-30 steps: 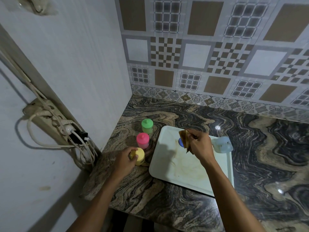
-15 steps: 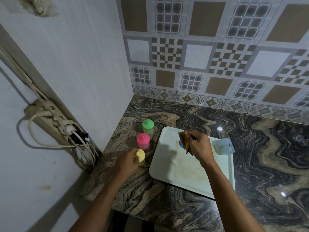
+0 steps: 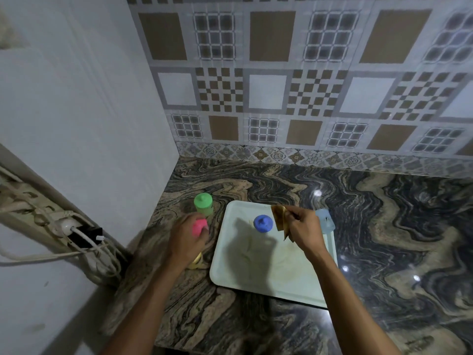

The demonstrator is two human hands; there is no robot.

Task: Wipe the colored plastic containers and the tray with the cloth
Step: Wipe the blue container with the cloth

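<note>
A pale tray [image 3: 258, 267] lies on the marble counter. A blue-lidded container [image 3: 262, 223] stands on the tray's far part. My right hand [image 3: 303, 230] pinches a small brown cloth [image 3: 280, 219] just right of the blue one. A green-lidded container [image 3: 203, 203] stands on the counter left of the tray. My left hand [image 3: 185, 239] grips the pink-lidded container [image 3: 199, 227] in front of the green one. A bit of the yellow container [image 3: 196, 260] shows under my left wrist. A clear bluish container [image 3: 325, 220] is behind my right hand.
A white side wall [image 3: 84, 119] closes the counter on the left, with a power strip and cables [image 3: 74, 234] hanging below it. The tiled back wall [image 3: 307, 98] bounds the far side. The marble counter [image 3: 396, 239] extends to the right.
My left hand let go of the yellow container and moved forward onto the pink one. The right hand with the cloth shifted right, uncovering the blue container.
</note>
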